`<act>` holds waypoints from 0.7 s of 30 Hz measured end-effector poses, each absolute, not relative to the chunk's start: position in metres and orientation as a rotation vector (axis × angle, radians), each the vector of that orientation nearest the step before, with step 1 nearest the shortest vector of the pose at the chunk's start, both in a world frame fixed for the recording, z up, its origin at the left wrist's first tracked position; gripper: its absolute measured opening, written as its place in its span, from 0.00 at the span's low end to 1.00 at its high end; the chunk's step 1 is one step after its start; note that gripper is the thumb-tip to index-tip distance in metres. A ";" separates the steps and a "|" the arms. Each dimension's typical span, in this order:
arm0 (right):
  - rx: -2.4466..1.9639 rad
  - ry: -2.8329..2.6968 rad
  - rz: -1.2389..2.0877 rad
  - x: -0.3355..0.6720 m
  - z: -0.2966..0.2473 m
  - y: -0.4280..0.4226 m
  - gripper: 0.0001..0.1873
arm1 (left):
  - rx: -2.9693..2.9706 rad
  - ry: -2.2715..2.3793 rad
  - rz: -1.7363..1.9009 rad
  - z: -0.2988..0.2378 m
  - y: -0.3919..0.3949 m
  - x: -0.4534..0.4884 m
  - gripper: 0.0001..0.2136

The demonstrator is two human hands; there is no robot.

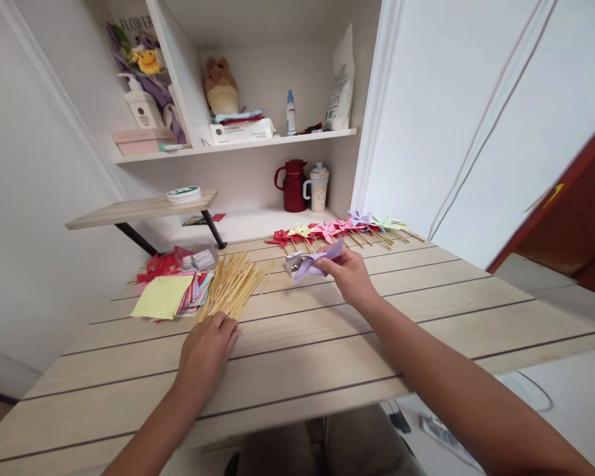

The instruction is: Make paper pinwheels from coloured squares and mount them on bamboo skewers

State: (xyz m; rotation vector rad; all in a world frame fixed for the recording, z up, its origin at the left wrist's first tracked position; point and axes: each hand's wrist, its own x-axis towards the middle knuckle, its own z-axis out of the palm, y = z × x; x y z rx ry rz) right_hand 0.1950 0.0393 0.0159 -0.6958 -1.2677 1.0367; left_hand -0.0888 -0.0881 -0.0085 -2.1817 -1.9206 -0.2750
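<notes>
My right hand (350, 274) is closed on a folded purple paper pinwheel (317, 259) and holds it just above the wooden table (327, 330), beside a small shiny box (293, 264). My left hand (209, 347) rests on the table with its fingers curled at the near end of a pile of thin wooden sticks (233, 285). Whether a stick is between those fingers is hidden. A stack of coloured paper squares (171, 295), a yellow one on top, lies left of the sticks.
A row of finished pinwheels (342, 230) in red, yellow, pink, purple and green lies at the table's far edge. Behind stand a red jug (293, 185) and a speckled cup (318, 188). A small raised shelf (139, 210) is at the far left.
</notes>
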 end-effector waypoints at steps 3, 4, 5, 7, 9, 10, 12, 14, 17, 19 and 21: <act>-0.692 -1.258 1.032 0.196 0.018 0.039 0.13 | -2.071 -1.901 -0.222 0.003 -0.077 -0.083 0.16; -0.690 -1.252 1.035 0.196 0.019 0.039 0.13 | -2.024 -1.909 -0.224 0.009 -0.073 -0.081 0.17; -0.688 -1.245 1.038 0.196 0.020 0.038 0.14 | -1.980 -1.917 -0.219 0.014 -0.068 -0.079 0.19; -0.684 -1.235 1.046 0.195 0.022 0.038 0.14 | -1.928 -1.925 -0.200 0.024 -0.056 -0.075 0.20; -0.685 -1.226 1.057 0.195 0.024 0.037 0.14 | -1.922 -1.912 -0.184 0.033 -0.043 -0.071 0.20; -0.688 -1.223 1.060 0.196 0.024 0.037 0.14 | -1.933 -1.904 -0.177 0.036 -0.036 -0.069 0.20; -0.693 -1.220 1.066 0.196 0.023 0.038 0.14 | -1.967 -1.880 -0.163 0.040 -0.022 -0.064 0.20; -0.691 -1.224 1.068 0.197 0.022 0.039 0.14 | -2.015 -1.857 -0.154 0.043 -0.010 -0.058 0.19; -0.682 -1.237 1.064 0.198 0.019 0.041 0.13 | -2.098 -1.876 -0.117 0.044 0.005 -0.048 0.18; -0.685 -1.246 1.051 0.199 0.019 0.042 0.13 | -2.128 -1.910 -0.088 0.043 0.012 -0.041 0.17; -0.691 -1.254 1.039 0.199 0.019 0.043 0.13 | -2.146 -1.944 -0.054 0.041 0.016 -0.033 0.17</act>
